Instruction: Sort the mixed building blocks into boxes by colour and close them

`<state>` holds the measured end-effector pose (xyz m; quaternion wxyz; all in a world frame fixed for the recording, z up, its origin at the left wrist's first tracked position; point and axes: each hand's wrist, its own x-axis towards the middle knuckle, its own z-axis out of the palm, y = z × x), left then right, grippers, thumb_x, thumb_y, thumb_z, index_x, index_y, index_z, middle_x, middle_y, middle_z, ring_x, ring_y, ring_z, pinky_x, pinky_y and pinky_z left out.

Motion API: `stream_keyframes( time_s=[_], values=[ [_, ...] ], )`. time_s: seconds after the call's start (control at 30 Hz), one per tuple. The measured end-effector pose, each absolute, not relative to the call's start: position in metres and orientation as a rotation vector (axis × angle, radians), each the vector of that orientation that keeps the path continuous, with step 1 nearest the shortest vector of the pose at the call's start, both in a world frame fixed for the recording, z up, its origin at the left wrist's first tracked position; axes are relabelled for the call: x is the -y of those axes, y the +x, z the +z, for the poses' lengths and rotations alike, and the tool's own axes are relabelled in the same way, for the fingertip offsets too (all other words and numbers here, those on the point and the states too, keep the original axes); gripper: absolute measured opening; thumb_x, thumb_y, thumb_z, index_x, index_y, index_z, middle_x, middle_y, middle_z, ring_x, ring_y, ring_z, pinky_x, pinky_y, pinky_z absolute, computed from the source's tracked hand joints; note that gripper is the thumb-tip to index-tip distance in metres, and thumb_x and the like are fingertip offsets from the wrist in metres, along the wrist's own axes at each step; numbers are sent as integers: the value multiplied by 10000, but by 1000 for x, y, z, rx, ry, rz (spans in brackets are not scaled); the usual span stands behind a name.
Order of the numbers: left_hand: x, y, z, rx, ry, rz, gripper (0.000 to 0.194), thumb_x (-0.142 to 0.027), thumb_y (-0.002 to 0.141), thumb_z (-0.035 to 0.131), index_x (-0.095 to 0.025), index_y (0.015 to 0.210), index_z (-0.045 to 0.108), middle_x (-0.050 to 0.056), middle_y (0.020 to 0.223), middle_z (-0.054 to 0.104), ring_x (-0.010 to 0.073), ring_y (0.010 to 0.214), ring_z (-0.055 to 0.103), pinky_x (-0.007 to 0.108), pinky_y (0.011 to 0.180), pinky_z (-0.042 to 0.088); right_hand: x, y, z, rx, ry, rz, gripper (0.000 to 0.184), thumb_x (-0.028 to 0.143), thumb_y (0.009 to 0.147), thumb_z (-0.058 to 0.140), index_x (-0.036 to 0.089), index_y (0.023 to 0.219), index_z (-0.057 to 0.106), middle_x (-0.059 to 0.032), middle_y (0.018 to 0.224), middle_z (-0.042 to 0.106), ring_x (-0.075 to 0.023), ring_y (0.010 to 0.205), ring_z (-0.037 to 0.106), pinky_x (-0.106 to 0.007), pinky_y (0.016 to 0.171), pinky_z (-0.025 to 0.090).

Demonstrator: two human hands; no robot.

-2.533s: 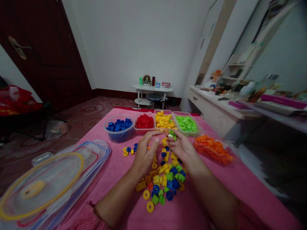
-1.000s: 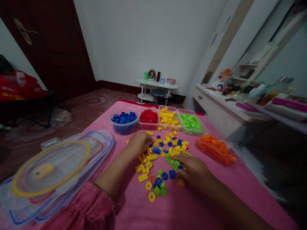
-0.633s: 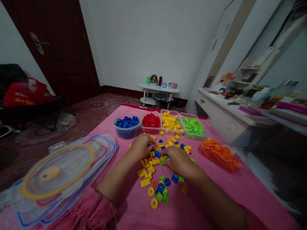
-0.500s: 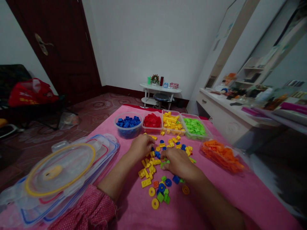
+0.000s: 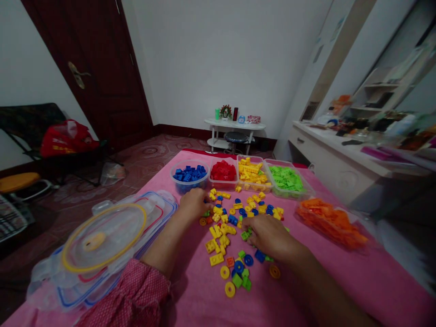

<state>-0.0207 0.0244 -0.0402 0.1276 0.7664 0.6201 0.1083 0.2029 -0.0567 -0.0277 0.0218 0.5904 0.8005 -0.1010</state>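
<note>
Toy building bricks lie loose over the pink cloth between my hands: a yellow brick cluster (image 5: 223, 236), several blue, green and a few red pieces. At the left edge of this spread, my left hand (image 5: 194, 205) has its fingers curled down over small pieces; what they grip is partly hidden. A yellow wheel (image 5: 203, 221) lies just below those fingers. My right hand (image 5: 267, 232) reaches in from the right, thumb and fingers closed around small green bricks (image 5: 245, 235). A blue square brick (image 5: 260, 256) and a yellow ring (image 5: 274, 271) sit below that hand.
Behind the loose pieces stand tubs of blue bricks (image 5: 190, 174), red bricks (image 5: 223, 171), yellow bricks (image 5: 252, 172) and green bricks (image 5: 286, 178). An orange-brick container (image 5: 330, 222) is at right. Stacked clear lids (image 5: 112, 240) cover the table's left side.
My left hand has shifted left and back, uncovering a wheel and more bricks. The right hand stays over the green bricks. The whole view has swung slightly left.
</note>
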Motion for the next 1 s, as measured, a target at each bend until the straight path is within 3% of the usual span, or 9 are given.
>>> stream_keyframes(
  time_s=[0.2,0.3,0.43,0.53,0.63,0.83,1.0],
  values=[
    [-17,-27,-28,-1737,2318,38,267,-238,554,746,-280,818,745,37,882,725,242,821,657,260,624,437,58,200,-27,-2476,1813,-325,294,128,688,592,276,910,713,-56,946,719,-256,934,635,-285,675,364],
    [-15,-25,-28,-1749,2312,-53,173,-220,588,709,-258,753,741,51,813,723,237,776,659,262,611,434,60,197,-27,-2500,1816,-329,263,130,695,590,265,880,719,-58,901,725,-253,900,646,-286,671,370],
    [-20,-25,-29,-1672,2201,249,119,-290,688,660,-212,753,723,50,764,706,196,738,644,245,616,436,59,202,-25,-2560,1851,-422,289,101,670,596,251,884,719,-51,916,721,-237,885,642,-272,664,378],
    [-19,-14,-30,-1383,1893,534,228,-377,742,637,-151,739,671,48,706,669,158,661,615,228,580,448,55,212,-19,-2640,1930,-595,218,94,671,571,208,810,693,-23,712,686,-173,678,623,-238,570,362],
    [-9,11,-35,-1041,1349,694,326,-457,795,593,-134,830,614,69,784,665,135,633,616,234,573,491,50,216,-13,-2776,2140,-840,110,160,707,572,189,790,639,17,577,599,-127,511,542,-217,478,339],
    [4,46,-48,-658,603,575,302,-360,909,431,-95,974,559,122,821,671,182,691,682,281,632,558,49,205,-12,-2981,2364,-1089,126,199,719,600,167,837,631,-14,711,637,-126,571,567,-235,526,443],
    [1,44,-49,-650,443,693,266,-271,922,367,-88,974,551,110,756,667,181,688,684,262,615,566,48,201,-16,-3045,2360,-1252,347,208,747,611,169,1091,617,-53,923,679,-133,644,611,-253,573,487]
  ],
)
